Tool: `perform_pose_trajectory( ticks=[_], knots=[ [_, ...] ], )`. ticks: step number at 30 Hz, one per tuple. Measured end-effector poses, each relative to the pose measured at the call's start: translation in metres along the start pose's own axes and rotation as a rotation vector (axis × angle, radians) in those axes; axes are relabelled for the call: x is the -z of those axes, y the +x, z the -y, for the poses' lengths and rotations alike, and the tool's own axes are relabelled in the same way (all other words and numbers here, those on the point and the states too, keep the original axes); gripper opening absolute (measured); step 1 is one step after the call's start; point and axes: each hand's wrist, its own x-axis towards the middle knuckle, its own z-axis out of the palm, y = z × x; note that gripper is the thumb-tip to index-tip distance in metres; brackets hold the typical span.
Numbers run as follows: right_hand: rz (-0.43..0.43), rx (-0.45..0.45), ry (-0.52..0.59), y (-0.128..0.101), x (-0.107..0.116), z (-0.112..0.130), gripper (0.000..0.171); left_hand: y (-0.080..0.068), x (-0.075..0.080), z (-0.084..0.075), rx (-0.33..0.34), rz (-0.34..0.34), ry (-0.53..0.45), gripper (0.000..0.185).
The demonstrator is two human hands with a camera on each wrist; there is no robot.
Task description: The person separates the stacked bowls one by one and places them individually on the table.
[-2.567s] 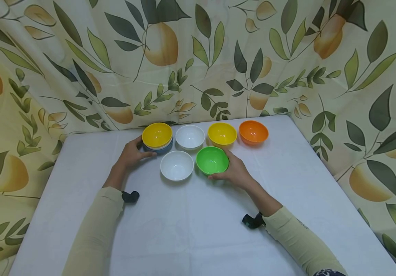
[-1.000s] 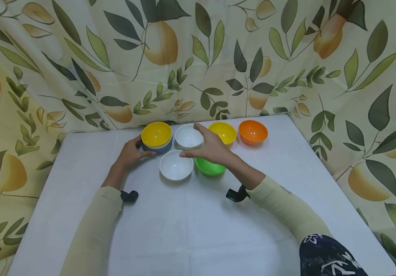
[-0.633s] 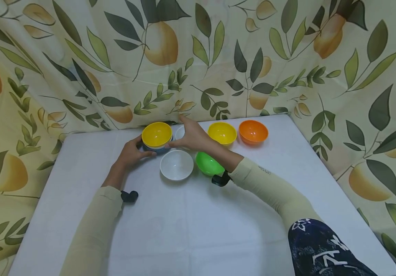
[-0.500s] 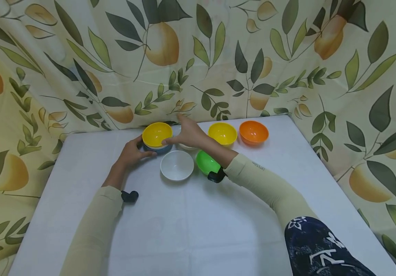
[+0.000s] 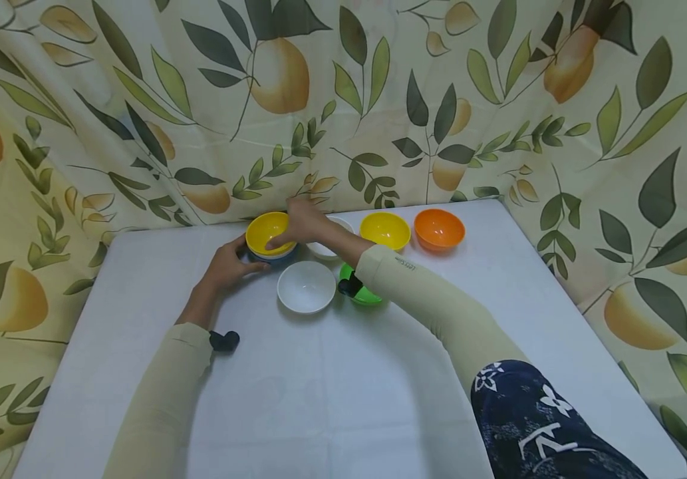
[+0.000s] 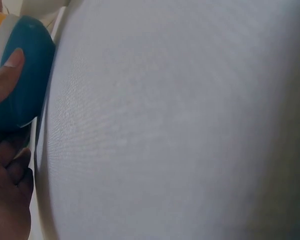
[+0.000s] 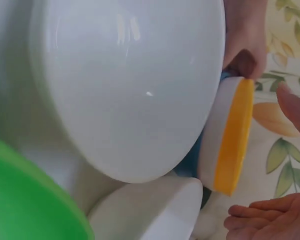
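At the back left of the table stands a stack of bowls: a yellow bowl [image 5: 261, 229] on top, a white bowl [image 7: 216, 135] under it, and a blue bowl [image 6: 29, 75] at the bottom. My left hand [image 5: 226, 267] grips the blue bowl from the left, its thumb against the near side and its fingers round the far side. Over the stack's right side hovers my right hand [image 5: 305, 223], thumb and fingers spread to either side of the yellow bowl. In the right wrist view that hand appears apart from the yellow rim.
A white bowl [image 5: 320, 251] lies partly hidden under the right forearm. Nearer stands another white bowl [image 5: 306, 287], beside a green bowl [image 5: 368, 297] half covered by the right sleeve. A second yellow bowl [image 5: 385, 231] and an orange bowl [image 5: 439, 229] line the back edge.
My right hand has let go of the green bowl and moved left across the white bowls to the top of the stack. The left hand keeps its hold on the blue bowl.
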Motion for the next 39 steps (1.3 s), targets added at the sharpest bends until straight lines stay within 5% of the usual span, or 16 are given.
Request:
perform_pose_trajectory(
  ticks=[18, 39],
  knots=[
    [0.131, -0.091, -0.101, 0.011, -0.011, 0.003, 0.093, 0.000, 0.001, 0.001, -0.020, -0.014, -0.001, 0.104],
    [0.095, -0.037, -0.035, 0.014, -0.014, -0.004, 0.086, -0.002, 0.000, -0.002, -0.002, -0.008, -0.003, 0.104]
  ],
)
